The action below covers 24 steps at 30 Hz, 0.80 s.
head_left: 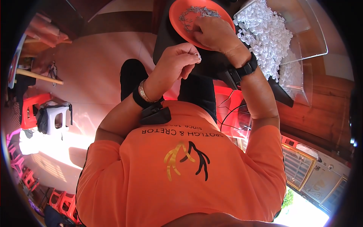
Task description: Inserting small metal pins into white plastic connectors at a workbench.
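Observation:
My left hand [176, 63] is closed in a pinch above my lap, with a small white plastic clip [198, 57] at its fingertips. To its right, my right hand [216, 34] reaches down into a round orange plate [174, 19]. Thin grey metal nails [202, 11] lie in a loose heap there, and the curled fingers touch them. Those fingertips are turned away, so what they grip, if anything, is hidden. Beside the plate, a large pile of small white plastic clips [264, 34] fills a clear plastic container [315, 53].
Plate and container rest on a dark table [162, 47] in front of me. Cables [230, 113] hang beside a red stool [230, 100] at my right. Farther left stand another red stool [33, 109] and a light grey stool [58, 117].

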### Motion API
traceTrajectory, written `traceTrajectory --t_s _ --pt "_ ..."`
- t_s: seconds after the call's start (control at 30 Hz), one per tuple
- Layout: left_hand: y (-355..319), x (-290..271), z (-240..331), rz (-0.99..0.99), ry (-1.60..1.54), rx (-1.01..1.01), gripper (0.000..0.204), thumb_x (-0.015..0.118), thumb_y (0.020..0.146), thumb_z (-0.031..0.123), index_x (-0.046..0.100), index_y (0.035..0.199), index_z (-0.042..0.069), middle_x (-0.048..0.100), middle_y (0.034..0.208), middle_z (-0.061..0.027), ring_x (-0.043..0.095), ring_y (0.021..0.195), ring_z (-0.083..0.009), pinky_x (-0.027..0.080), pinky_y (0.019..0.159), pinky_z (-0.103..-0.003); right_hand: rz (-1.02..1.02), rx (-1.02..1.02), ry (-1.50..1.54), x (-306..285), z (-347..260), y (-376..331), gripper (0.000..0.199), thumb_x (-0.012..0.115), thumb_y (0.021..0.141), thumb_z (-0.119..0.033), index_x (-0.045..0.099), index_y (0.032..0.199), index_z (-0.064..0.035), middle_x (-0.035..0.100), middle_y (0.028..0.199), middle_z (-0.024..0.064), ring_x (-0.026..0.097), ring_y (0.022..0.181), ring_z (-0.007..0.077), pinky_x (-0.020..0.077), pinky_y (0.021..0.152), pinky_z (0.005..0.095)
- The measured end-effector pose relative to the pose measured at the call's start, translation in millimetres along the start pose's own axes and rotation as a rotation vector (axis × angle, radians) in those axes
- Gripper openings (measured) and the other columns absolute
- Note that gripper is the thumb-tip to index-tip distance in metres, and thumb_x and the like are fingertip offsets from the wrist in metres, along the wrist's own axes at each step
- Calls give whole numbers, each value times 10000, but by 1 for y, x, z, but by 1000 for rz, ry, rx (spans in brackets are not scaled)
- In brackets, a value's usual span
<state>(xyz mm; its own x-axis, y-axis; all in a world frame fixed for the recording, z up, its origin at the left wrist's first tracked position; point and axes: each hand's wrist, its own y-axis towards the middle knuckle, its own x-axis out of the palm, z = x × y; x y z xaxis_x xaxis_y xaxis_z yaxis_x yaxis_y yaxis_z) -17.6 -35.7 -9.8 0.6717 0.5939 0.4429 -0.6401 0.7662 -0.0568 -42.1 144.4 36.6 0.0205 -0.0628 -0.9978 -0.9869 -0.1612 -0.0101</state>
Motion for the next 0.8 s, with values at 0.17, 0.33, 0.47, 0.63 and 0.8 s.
traceTrajectory --t_s 0.17,0.33,0.47,0.63,0.8 --pt "0 4 2 35 13 3 165 496 898 160 566 849 18 458 544 10 399 443 -47 266 398 -187 3 -145 -5 7 12 10 185 562 744 -193 603 804 -22 634 800 158 600 792 349 464 693 435" --pt "1 7 2 81 -6 -13 150 547 854 154 570 793 18 466 515 0 392 421 -59 262 394 -216 -43 -191 -1 5 14 13 215 550 745 -180 599 883 -22 622 796 169 590 789 360 452 688 449" --pt "2 9 2 106 4 5 148 553 851 148 566 771 24 467 513 1 382 404 -60 259 379 -220 -44 -250 -94 -7 0 13 189 559 752 -145 598 875 -6 633 775 147 618 758 309 473 683 399" --pt "1 8 -1 119 8 43 150 552 851 145 561 754 30 466 509 0 377 390 -63 266 372 -217 -246 -259 7 -43 -13 12 318 559 709 -144 622 983 4 615 1002 217 581 922 386 469 778 440" --pt "1 9 -1 111 54 9 156 521 894 171 572 838 34 456 558 22 379 448 -37 267 405 -184 187 -475 194 -17 14 0 346 562 717 -142 621 1029 -4 626 989 204 591 910 371 476 785 429"
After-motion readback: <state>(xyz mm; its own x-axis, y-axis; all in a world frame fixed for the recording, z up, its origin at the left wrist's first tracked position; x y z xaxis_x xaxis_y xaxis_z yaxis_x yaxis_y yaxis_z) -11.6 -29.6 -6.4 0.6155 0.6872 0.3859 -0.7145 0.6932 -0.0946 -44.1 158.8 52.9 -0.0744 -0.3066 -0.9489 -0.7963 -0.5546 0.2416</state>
